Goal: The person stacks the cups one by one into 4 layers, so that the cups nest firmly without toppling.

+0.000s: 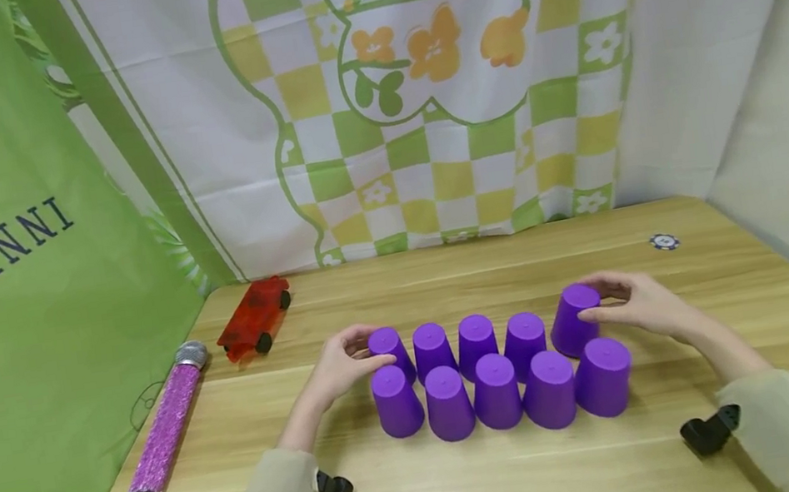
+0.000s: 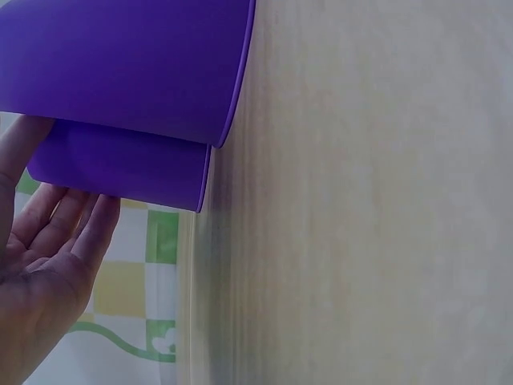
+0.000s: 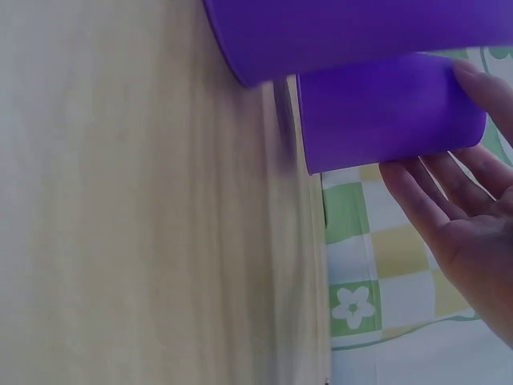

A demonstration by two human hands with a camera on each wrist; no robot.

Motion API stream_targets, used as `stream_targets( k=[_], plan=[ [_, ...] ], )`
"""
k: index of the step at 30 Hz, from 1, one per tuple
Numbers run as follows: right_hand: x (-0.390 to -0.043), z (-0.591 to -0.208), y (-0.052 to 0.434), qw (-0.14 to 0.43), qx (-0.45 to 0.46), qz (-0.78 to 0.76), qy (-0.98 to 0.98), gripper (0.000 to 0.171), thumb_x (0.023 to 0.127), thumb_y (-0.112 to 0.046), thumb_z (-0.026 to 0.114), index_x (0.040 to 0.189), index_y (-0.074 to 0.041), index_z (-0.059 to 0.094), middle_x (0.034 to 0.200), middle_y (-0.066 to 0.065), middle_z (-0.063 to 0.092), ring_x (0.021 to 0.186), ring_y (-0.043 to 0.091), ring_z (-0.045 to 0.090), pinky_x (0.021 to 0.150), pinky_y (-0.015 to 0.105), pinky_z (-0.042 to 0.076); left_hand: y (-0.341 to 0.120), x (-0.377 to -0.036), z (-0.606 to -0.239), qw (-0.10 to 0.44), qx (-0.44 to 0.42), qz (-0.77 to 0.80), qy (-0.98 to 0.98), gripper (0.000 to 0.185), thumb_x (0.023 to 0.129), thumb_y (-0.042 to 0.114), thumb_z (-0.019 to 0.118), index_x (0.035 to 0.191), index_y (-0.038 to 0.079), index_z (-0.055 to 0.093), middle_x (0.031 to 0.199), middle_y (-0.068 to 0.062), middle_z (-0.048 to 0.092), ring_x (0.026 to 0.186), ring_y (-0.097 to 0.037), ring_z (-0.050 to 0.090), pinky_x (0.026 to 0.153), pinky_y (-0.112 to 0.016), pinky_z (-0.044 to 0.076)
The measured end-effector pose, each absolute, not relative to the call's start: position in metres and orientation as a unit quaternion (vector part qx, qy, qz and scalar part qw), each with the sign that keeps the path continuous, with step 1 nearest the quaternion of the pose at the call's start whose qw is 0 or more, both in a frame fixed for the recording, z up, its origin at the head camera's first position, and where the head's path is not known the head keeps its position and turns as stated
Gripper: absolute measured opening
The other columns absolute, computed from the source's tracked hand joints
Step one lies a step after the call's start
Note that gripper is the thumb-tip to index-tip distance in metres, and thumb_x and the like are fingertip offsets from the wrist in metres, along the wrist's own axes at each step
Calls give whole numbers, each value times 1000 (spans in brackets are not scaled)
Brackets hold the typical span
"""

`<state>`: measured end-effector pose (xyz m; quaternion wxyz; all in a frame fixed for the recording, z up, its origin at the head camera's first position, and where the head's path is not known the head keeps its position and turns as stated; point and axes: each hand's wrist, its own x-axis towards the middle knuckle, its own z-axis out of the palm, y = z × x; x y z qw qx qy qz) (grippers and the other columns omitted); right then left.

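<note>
Fingers (image 1: 601, 294) of the right hand (image 1: 637, 303) curl around the far-right cup (image 1: 575, 320) in the back row, which is tilted and slightly apart from its neighbours. Left hand (image 1: 341, 363) has its fingers (image 1: 365, 337) lightly bent against the far-left cup (image 1: 388, 349) of the same row. Ten purple cups (image 1: 494, 390) stand upside down in two rows of five, near the middle of the table (image 1: 474, 487). Further left lie a red toy car (image 1: 255, 316) and a pink microphone (image 1: 165, 421). A small chip (image 1: 663, 243) lies well apart, behind the right hand.
</note>
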<state>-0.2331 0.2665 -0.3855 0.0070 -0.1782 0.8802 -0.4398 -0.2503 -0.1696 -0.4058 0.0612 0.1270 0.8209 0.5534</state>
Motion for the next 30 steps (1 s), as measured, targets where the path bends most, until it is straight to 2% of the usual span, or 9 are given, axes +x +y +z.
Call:
stream_targets(
  k=[9, 13, 18, 20, 23, 26, 30],
  plan=[
    [-253, -381, 275, -6, -182, -420, 889, 47, 86, -22, 69, 125, 0, 55, 114, 19, 64, 94, -12, 55, 81, 11, 47, -169, -249, -405, 63, 126, 553, 822, 50, 77, 16, 78, 120, 1, 58, 120, -18, 62, 113, -31, 60, 94, -34, 53],
    [-263, -376, 280, 2, -181, -406, 896, 50, 86, -22, 69, 127, 2, 53, 116, 21, 63, 99, 0, 60, 81, 12, 49, -167, -249, -405, 62, 127, 556, 819, 50, 77, 14, 78, 119, -1, 58, 119, -19, 62, 112, -31, 60, 94, -34, 53],
    [-275, -362, 281, 14, -178, -378, 908, 52, 87, -26, 68, 129, -1, 52, 120, 19, 62, 110, 27, 59, 92, 33, 51, -168, -251, -405, 63, 134, 553, 820, 51, 76, 17, 79, 119, 0, 58, 119, -18, 63, 111, -30, 61, 94, -33, 53],
    [-281, -358, 279, 20, -186, -378, 907, 52, 87, -26, 68, 129, -1, 52, 120, 19, 62, 113, 32, 58, 96, 43, 49, -169, -251, -404, 61, 131, 553, 820, 51, 75, 17, 80, 118, 2, 59, 118, -16, 63, 111, -29, 61, 94, -33, 53],
    [-290, -352, 275, 35, -193, -386, 902, 53, 87, -26, 68, 129, 0, 51, 123, 20, 60, 115, 35, 56, 99, 48, 46, -173, -250, -404, 58, 126, 553, 822, 50, 74, 17, 80, 118, 3, 60, 118, -15, 64, 110, -28, 62, 93, -33, 53],
    [-297, -350, 271, 41, -194, -384, 902, 53, 86, -27, 69, 129, -1, 52, 124, 20, 59, 114, 35, 57, 96, 45, 49, -174, -250, -404, 60, 123, 553, 822, 50, 74, 18, 81, 117, 4, 60, 117, -14, 64, 110, -28, 62, 93, -32, 53],
    [-302, -352, 265, 49, -194, -392, 898, 52, 85, -25, 71, 126, 0, 54, 121, 20, 61, 109, 31, 60, 90, 30, 53, -172, -250, -405, 63, 129, 551, 822, 51, 73, 19, 81, 116, 3, 60, 117, -15, 64, 110, -28, 62, 93, -32, 53]
  ],
)
